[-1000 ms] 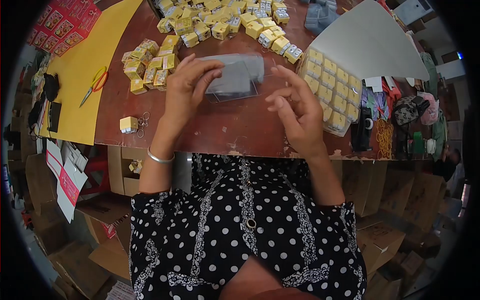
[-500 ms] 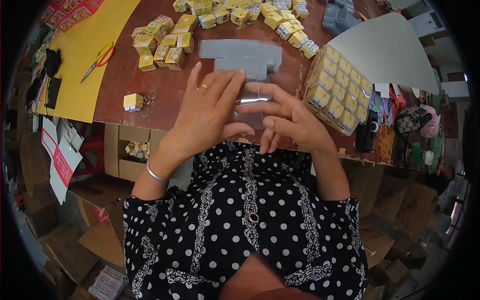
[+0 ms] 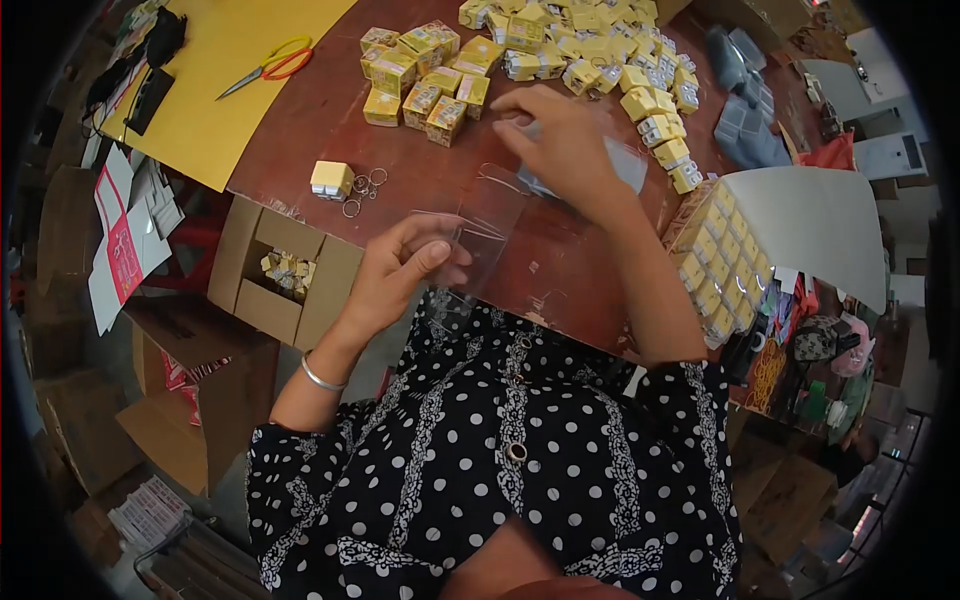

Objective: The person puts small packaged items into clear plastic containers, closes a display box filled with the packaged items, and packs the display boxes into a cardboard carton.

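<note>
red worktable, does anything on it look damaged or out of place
Yes, mildly. The red worktable has chipped, pale patches along its near edge, which look like wear. One yellow-and-white cube, with metal rings beside it, sits apart from the loose heap of similar cubes. I see no obvious spill.

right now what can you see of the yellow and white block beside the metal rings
The block is small and boxy, seemingly plastic, yellow above and white below. It rests yellow side up on the red-brown table, beside the metal rings; any link is unclear. Neither the left hand nor the right hand touches it.
</note>
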`<state>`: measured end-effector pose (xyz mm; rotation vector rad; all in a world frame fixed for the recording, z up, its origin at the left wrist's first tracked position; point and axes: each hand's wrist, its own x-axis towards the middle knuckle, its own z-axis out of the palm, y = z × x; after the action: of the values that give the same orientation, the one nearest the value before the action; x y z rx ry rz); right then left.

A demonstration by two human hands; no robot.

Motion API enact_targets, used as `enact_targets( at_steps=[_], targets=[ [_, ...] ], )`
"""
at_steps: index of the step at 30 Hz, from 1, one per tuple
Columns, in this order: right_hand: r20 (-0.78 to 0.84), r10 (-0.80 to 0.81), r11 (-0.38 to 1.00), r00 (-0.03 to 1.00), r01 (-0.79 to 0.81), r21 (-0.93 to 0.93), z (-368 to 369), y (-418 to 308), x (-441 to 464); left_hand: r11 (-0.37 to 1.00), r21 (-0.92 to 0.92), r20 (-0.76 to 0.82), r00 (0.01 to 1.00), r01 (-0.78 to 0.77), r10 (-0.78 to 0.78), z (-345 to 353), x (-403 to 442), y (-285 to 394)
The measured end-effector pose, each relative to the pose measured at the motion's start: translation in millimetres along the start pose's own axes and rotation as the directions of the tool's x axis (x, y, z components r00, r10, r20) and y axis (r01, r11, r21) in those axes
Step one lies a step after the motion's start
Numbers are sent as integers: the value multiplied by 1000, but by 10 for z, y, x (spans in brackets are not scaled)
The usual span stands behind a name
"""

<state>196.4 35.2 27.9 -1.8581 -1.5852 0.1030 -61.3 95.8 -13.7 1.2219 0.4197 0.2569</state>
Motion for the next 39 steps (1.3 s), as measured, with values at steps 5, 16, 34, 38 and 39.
enact_targets(
  at_steps=[5,16,34,38,39],
  targets=[
    [54,20,944,998,-1,-330,647,-52,377,976,-219,-73,997,12,-29,-116,-135,-160],
    [301,229,817,926,-351,458,160,-332,-189,935,-271,-315,939,-227,137,-490,-248,-76],
    [529,494,-45,690,-588,808,-426,280,-1926,986,-51,-48,987,-158,156,243,-116,-45],
    [546,655,163,522,-804,572,-523,242,-1866,983,-120,-18,990,-142,141,307,-84,-86],
    [524,711,270,468,-871,411,-523,230,-1847,985,-111,-16,992,-129,128,319,-76,-95]
  ],
)
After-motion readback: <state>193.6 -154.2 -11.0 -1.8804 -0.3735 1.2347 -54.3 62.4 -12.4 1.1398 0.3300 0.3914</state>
